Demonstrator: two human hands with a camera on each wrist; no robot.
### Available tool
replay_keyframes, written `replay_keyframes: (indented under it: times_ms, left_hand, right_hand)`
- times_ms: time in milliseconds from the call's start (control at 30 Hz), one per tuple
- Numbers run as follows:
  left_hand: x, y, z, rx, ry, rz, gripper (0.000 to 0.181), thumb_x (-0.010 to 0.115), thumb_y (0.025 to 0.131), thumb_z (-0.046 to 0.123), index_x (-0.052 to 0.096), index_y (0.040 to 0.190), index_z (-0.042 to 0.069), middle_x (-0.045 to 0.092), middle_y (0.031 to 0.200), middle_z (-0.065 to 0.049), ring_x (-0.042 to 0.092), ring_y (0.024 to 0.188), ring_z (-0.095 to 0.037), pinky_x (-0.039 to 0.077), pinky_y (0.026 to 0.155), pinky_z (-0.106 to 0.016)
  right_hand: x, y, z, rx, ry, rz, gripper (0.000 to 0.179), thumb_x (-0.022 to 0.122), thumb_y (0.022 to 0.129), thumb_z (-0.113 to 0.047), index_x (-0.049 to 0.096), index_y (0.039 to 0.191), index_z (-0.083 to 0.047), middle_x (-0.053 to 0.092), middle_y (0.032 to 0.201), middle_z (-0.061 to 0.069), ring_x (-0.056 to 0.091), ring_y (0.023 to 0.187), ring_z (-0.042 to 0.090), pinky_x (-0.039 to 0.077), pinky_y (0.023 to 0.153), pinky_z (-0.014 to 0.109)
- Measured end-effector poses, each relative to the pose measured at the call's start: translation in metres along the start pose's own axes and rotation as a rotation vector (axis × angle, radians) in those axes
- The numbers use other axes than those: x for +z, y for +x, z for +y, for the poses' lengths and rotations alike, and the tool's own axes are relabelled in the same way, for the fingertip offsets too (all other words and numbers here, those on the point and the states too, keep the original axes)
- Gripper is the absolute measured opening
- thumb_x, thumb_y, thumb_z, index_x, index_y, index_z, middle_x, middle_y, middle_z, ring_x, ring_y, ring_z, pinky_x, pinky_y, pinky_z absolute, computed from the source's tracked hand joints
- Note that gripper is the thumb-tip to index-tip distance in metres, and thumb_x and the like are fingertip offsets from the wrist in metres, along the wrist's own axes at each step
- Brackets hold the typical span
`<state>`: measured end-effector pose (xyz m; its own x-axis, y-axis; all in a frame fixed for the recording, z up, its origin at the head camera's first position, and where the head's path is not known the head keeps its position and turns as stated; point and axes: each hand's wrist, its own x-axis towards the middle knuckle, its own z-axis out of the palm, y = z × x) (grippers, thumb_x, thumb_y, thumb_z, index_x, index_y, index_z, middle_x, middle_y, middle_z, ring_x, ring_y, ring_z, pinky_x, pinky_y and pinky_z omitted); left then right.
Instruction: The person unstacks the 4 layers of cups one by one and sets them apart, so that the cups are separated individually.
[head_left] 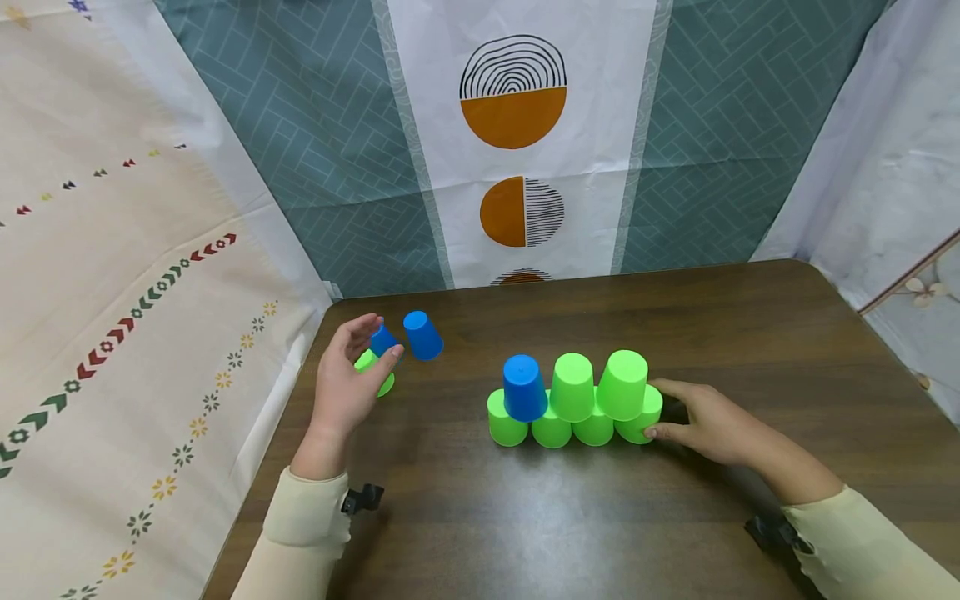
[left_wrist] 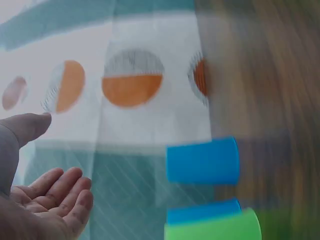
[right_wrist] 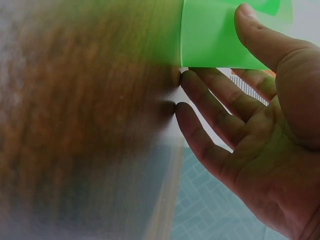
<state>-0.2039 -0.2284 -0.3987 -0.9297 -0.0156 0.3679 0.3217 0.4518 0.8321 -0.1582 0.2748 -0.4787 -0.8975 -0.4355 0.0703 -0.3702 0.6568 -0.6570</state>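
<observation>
A row of several upside-down green cups (head_left: 507,419) stands on the table. On top of it sit an upside-down blue cup (head_left: 524,388) and two upside-down green cups (head_left: 572,387), side by side. My right hand (head_left: 712,425) is at the right end of the bottom row, thumb and fingers spread on either side of the end green cup (right_wrist: 215,40), fingertips down at the table. My left hand (head_left: 348,375) hovers with parted fingers by a loose green cup (head_left: 386,386), partly hiding it and a blue cup (head_left: 383,341). Another blue cup (head_left: 423,337) stands just beyond.
The dark wooden table (head_left: 465,517) ends at a patterned cloth hanging (head_left: 517,17) behind it. A pale embroidered cloth (head_left: 135,275) runs along the left edge, and white fabric (head_left: 885,167) hangs on the right.
</observation>
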Motion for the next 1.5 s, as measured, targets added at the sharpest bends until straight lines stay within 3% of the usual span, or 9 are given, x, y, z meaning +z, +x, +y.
replay_keyframes:
  times_ms: [333, 633, 900, 1100, 1267, 1500]
  left_hand:
    - [0.04, -0.009, 0.037, 0.075, -0.197, -0.215, 0.055, 0.079, 0.095, 0.009, 0.055, 0.144, 0.006, 0.062, 0.144, -0.005, 0.057, 0.135, -0.021, 0.043, 0.117, -0.047]
    - [0.068, -0.017, 0.059, 0.089, -0.192, -0.351, 0.058, 0.08, 0.095, 0.016, 0.055, 0.147, 0.013, 0.061, 0.145, -0.003, 0.054, 0.138, -0.02, 0.042, 0.117, -0.048]
    - [0.087, -0.022, 0.062, 0.116, -0.173, -0.401, 0.06, 0.082, 0.093, 0.018, 0.056, 0.146, 0.011, 0.062, 0.143, 0.002, 0.056, 0.136, -0.023, 0.044, 0.116, -0.046]
    - [0.099, -0.025, 0.064, 0.096, -0.141, -0.446, 0.064, 0.085, 0.09, 0.018, 0.055, 0.146, 0.01, 0.061, 0.144, 0.002, 0.056, 0.136, -0.021, 0.044, 0.116, -0.044]
    - [0.104, -0.027, 0.065, 0.091, -0.12, -0.449, 0.065, 0.087, 0.089, 0.018, 0.056, 0.145, 0.01, 0.062, 0.142, 0.003, 0.058, 0.133, -0.017, 0.046, 0.114, -0.042]
    - [0.109, -0.028, 0.063, 0.09, -0.117, -0.466, 0.066, 0.088, 0.088, 0.017, 0.055, 0.145, 0.009, 0.063, 0.141, -0.008, 0.061, 0.129, -0.016, 0.048, 0.112, -0.041]
  right_hand:
    - [0.0, -0.001, 0.0, -0.002, 0.001, 0.002, 0.063, 0.084, 0.089, -0.042, 0.062, 0.141, -0.013, 0.07, 0.129, -0.004, 0.063, 0.126, 0.034, 0.051, 0.102, 0.061]
    - [0.0, 0.0, 0.001, -0.007, -0.001, 0.006, 0.065, 0.084, 0.089, -0.041, 0.062, 0.142, -0.011, 0.07, 0.13, -0.002, 0.062, 0.127, 0.035, 0.05, 0.102, 0.061]
    - [0.0, 0.001, 0.001, -0.007, 0.0, 0.002, 0.066, 0.084, 0.089, -0.042, 0.061, 0.143, -0.01, 0.069, 0.132, 0.0, 0.062, 0.127, 0.036, 0.05, 0.102, 0.062]
    - [-0.001, 0.001, 0.001, -0.001, 0.0, 0.0, 0.067, 0.084, 0.089, -0.042, 0.061, 0.143, -0.01, 0.069, 0.132, 0.0, 0.062, 0.128, 0.036, 0.05, 0.102, 0.062]
    - [0.0, 0.001, 0.001, -0.009, -0.006, 0.002, 0.068, 0.084, 0.089, -0.042, 0.061, 0.143, -0.008, 0.069, 0.133, 0.003, 0.062, 0.128, 0.037, 0.05, 0.103, 0.063]
    - [0.0, 0.001, 0.001, -0.02, -0.007, 0.007, 0.065, 0.084, 0.089, -0.04, 0.062, 0.142, -0.009, 0.069, 0.132, 0.001, 0.062, 0.127, 0.036, 0.05, 0.102, 0.062]
